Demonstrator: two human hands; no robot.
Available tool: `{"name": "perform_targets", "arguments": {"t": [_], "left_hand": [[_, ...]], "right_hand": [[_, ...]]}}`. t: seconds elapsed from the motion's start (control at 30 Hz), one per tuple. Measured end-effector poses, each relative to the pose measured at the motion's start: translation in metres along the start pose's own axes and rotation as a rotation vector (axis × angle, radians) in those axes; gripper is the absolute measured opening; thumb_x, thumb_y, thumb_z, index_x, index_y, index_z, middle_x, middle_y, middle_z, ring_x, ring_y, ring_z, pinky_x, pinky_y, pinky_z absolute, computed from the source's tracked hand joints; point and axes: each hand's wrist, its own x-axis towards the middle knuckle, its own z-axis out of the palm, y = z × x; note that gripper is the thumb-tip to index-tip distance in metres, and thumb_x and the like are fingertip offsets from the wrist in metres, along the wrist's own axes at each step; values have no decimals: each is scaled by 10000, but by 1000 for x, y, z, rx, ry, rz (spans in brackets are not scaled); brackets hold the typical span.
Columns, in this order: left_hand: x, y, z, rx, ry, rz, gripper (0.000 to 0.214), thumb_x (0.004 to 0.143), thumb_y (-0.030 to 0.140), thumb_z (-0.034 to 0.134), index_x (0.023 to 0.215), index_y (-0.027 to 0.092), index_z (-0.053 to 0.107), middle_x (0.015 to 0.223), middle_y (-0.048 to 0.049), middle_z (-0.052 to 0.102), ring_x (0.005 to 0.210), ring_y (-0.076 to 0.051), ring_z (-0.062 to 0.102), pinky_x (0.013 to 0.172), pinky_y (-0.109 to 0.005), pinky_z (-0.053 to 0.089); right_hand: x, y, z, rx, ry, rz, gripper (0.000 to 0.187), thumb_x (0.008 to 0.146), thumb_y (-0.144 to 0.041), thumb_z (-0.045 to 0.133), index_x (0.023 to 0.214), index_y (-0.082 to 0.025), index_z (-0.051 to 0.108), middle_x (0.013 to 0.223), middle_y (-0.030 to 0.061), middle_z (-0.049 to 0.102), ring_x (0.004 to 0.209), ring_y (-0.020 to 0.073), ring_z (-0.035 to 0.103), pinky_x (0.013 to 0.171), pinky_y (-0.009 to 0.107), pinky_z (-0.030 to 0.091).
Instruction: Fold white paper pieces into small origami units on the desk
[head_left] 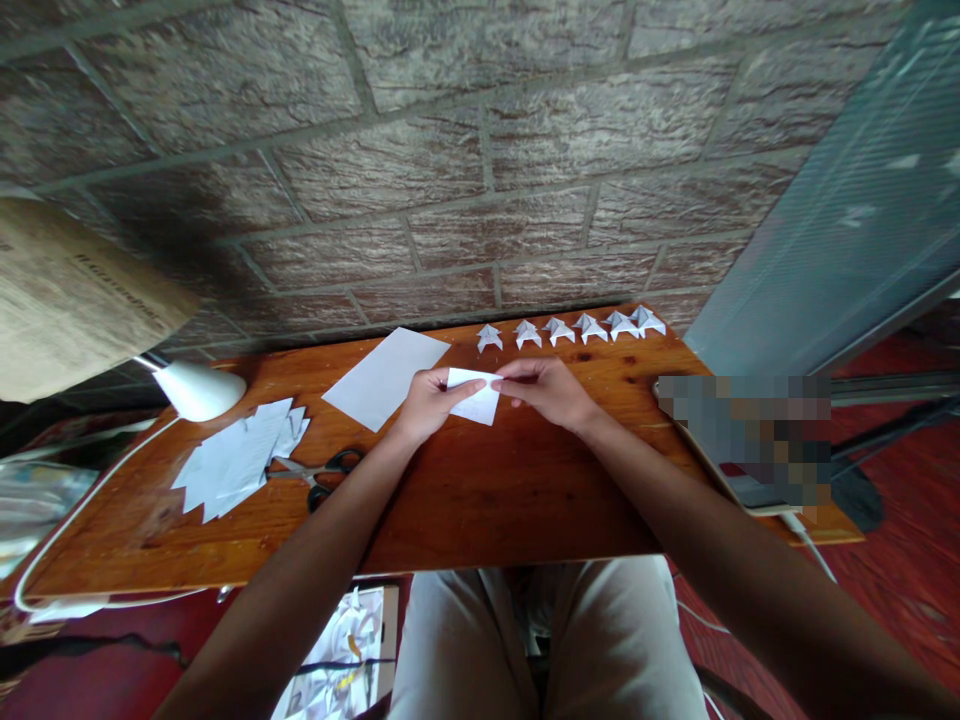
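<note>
Six origami figures (590, 329) stood finished; left hand (426, 404) and right hand (553, 391), fingers pinched closed, held an unfinished paper piece (478, 407)

The left hand (427, 405) and right hand (553, 392) are bare, as are the slim left forearm (326, 560) toward seven o'clock and right forearm (697, 538) toward four, while pale off-white legwear (465, 650) of plain, softly creased cloth shows between five and six o'clock, its ends out of sight.

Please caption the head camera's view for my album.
Left hand and right hand hold a small paper over a wooden table, near six folded figures.
</note>
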Motion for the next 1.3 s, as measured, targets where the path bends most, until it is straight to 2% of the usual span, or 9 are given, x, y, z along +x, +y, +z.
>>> {"name": "perform_targets", "arguments": {"t": [0.27, 0.5, 0.8, 0.97, 1.07, 1.13, 1.3], "left_hand": [[-1, 1, 1, 11, -13, -12, 360, 627, 430, 812, 808, 126, 746, 755, -47, 734, 611, -133, 612, 595, -241, 466], [0, -2, -2, 56, -35, -48, 432, 700, 523, 732, 895, 138, 751, 759, -45, 727, 626, -142, 608, 577, -242, 450], [2, -6, -5, 110, -55, 1, 420, 690, 508, 745, 882, 135, 746, 742, -42, 723, 637, -154, 614, 587, -248, 458], [3, -6, -5, 108, -70, -32, 445, 732, 571, 680, 828, 140, 738, 721, -38, 720, 617, -149, 614, 574, -246, 459], [3, -2, -6, 118, -123, -53, 480, 785, 603, 605, 814, 141, 731, 684, -50, 715, 598, -150, 628, 549, -240, 461], [2, 2, -7, 140, -156, -41, 492, 802, 606, 582, 820, 136, 728, 652, -59, 709, 560, -146, 630, 516, -233, 449], [2, 4, -9, 151, -152, -11, 504, 815, 607, 564, 814, 127, 721, 623, -67, 704, 504, -137, 619, 486, -232, 430]], "right_hand": [[-1, -4, 0, -39, -2, 23, 299, 708, -440, 737, 817, -162, 723, 689, -6, 658, 527, 79, 521, 522, 226, 397], [-1, -6, -1, -40, 53, 25, 260, 722, -420, 726, 784, -168, 704, 682, -15, 646, 513, 73, 518, 527, 227, 403], [0, -3, 0, 0, 73, 100, 315, 701, -441, 736, 839, -160, 694, 730, 1, 664, 511, 71, 526, 485, 215, 380], [1, -3, -4, -41, 72, 54, 300, 710, -451, 720, 795, -165, 688, 707, -4, 652, 518, 78, 520, 526, 233, 416], [3, -3, -8, -60, 100, 24, 312, 706, -466, 718, 777, -164, 686, 707, -1, 652, 514, 81, 514, 542, 243, 427], [5, -1, -10, -60, 107, 12, 319, 699, -470, 722, 777, -162, 686, 712, 1, 655, 510, 80, 510, 544, 246, 429], [9, 3, -10, -30, 99, -8, 341, 684, -484, 726, 778, -159, 682, 702, -1, 654, 499, 80, 510, 527, 244, 420]]}}
